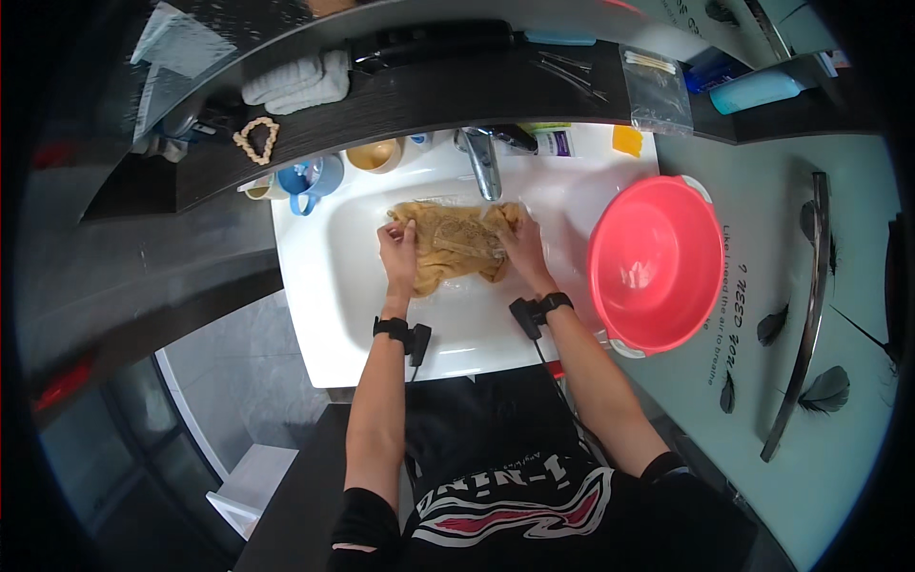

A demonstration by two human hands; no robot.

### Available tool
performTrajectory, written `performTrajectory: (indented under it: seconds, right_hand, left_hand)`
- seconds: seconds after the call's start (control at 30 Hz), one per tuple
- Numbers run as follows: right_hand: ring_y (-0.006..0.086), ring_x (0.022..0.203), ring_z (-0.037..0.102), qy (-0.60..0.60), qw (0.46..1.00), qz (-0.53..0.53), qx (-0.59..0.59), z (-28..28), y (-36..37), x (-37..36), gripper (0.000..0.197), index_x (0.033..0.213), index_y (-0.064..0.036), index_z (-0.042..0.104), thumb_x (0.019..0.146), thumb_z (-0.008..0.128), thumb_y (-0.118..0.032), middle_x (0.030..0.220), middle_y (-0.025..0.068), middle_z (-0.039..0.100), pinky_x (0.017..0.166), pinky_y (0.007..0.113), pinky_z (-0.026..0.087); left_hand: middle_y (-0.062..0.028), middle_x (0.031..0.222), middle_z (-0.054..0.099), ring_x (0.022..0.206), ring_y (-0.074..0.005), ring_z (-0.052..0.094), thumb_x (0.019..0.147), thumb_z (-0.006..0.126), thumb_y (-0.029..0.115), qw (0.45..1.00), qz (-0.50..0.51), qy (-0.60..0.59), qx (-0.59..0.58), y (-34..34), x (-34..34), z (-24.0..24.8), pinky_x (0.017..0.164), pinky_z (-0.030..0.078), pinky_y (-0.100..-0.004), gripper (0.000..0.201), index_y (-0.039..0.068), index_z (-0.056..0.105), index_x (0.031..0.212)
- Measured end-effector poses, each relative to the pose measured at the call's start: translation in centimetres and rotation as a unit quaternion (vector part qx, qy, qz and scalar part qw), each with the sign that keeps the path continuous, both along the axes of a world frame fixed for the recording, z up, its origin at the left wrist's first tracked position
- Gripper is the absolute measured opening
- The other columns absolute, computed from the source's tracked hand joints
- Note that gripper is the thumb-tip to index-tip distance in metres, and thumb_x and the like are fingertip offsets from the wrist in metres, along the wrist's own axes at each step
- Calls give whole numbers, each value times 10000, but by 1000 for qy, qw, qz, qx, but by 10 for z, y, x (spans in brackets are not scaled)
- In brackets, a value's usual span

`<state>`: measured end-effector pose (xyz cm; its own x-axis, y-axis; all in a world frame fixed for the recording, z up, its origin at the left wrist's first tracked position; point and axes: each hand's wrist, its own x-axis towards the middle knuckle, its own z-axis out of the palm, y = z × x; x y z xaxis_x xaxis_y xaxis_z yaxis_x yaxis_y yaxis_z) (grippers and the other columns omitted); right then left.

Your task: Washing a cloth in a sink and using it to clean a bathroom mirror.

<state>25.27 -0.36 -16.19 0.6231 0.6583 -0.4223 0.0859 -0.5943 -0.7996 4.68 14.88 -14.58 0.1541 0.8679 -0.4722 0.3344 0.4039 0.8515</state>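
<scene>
A wet, mustard-yellow cloth (456, 243) with a patterned patch lies spread in the white sink (355, 315); whether it is a towel or a garment I cannot tell. My left hand (398, 253) grips its left side, thumb on top. At the opposite side my right hand (525, 253) is closed on the cloth's bunched edge, its fingertips partly hidden by the folds. Just behind the cloth hangs the chrome faucet (484, 164), its spout pointing down toward the cloth.
A pink plastic basin (656, 267) stands at the sink's right edge. Blue (310, 181) and yellowish (374, 155) cups sit at the back left. Above runs a dark shelf (419, 100) with a folded grey towel (300, 84) and a bag of cotton swabs (658, 91).
</scene>
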Motion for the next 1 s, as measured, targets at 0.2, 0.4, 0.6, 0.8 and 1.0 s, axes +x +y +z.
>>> performTrajectory:
  seconds: [0.2,0.4,0.6,0.8,1.0]
  right_hand:
    - [386,1287,436,-280,933,224,-9,54,4,-52,556,1341,-50,545,858,713,-268,1445,178,426,1088,506,354]
    - [322,1103,488,-342,885,314,-45,74,-24,-75,435,1264,-72,563,916,647,-321,1201,127,522,932,469,433]
    - [342,1141,481,-270,883,338,-183,55,-18,-94,500,1284,-51,549,895,669,-339,1229,139,520,946,487,422]
    - [389,1255,427,-332,891,304,-64,88,-64,-118,677,1409,-59,494,854,681,-399,1407,189,448,1001,545,346]
    - [319,1050,538,-373,831,386,-147,80,-22,-96,455,1273,-65,558,874,649,-263,1150,144,536,844,436,452]
  left_hand:
    - [-149,1315,509,1239,-314,470,873,707,325,772,-378,283,426,-29,-3,64,1045,345,-580,547,97,532,1338]
    - [-140,1391,499,1255,-344,463,929,594,404,688,-470,316,454,-68,-27,56,1000,363,-545,521,153,527,1381]
    - [-132,1164,551,1058,-311,507,922,580,330,683,-565,305,349,-55,-27,41,916,413,-480,484,88,533,1338]
    - [-107,1461,459,1358,-299,403,908,627,396,676,-590,267,352,-80,-68,76,1157,264,-503,715,121,374,1518]
    - [-130,1222,537,1112,-310,502,880,622,308,685,-558,310,351,-59,-43,86,969,395,-475,574,81,485,1388]
